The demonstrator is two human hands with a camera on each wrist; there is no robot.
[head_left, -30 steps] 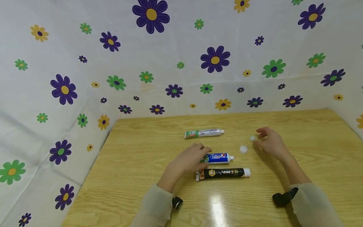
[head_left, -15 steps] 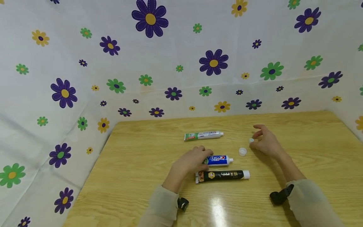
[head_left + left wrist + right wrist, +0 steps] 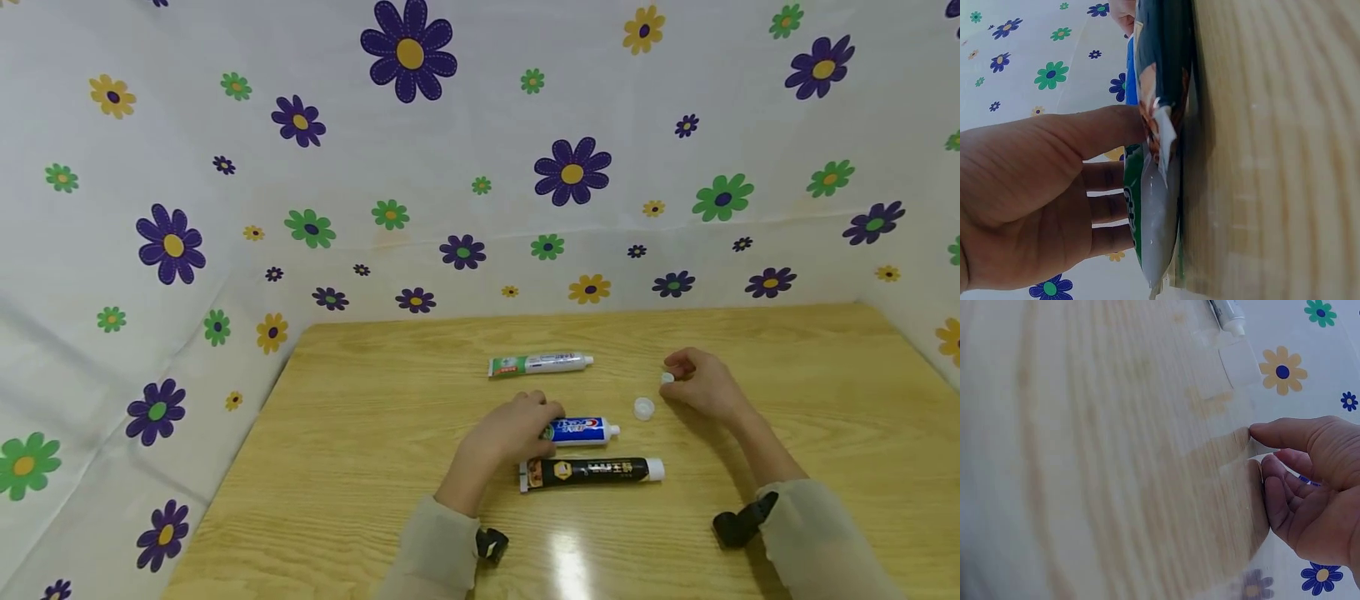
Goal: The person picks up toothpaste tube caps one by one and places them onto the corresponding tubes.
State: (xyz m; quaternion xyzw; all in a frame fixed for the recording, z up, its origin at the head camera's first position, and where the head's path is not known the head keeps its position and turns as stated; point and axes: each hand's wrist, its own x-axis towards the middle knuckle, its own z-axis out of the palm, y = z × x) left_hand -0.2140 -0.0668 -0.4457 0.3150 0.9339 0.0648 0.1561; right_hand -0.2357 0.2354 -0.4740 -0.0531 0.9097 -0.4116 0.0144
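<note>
My left hand (image 3: 512,429) holds the tail end of a blue toothpaste tube (image 3: 581,430), thumb on the near side and fingers on the far side. The tube lies flat with its bare white nozzle pointing right. Just in front of it is a black toothpaste tube (image 3: 607,470) with a white cap; in the left wrist view this black tube (image 3: 1166,56) partly hides the blue one. To the right, my right hand (image 3: 705,387) pinches a small white cap (image 3: 667,378) between thumb and fingertips, down at the tabletop.
Behind the blue tube lies a green and white toothpaste tube (image 3: 540,364), its nozzle bare. A larger white cap (image 3: 643,408) rests on the wooden table (image 3: 360,500) between the blue tube and my right hand. A flowered cloth (image 3: 480,133) hangs along the table's back edge.
My right hand's raised fingers have come down and closed with the thumb on the small cap. The left hand stays at the blue tube. The whole view has shifted slightly.
</note>
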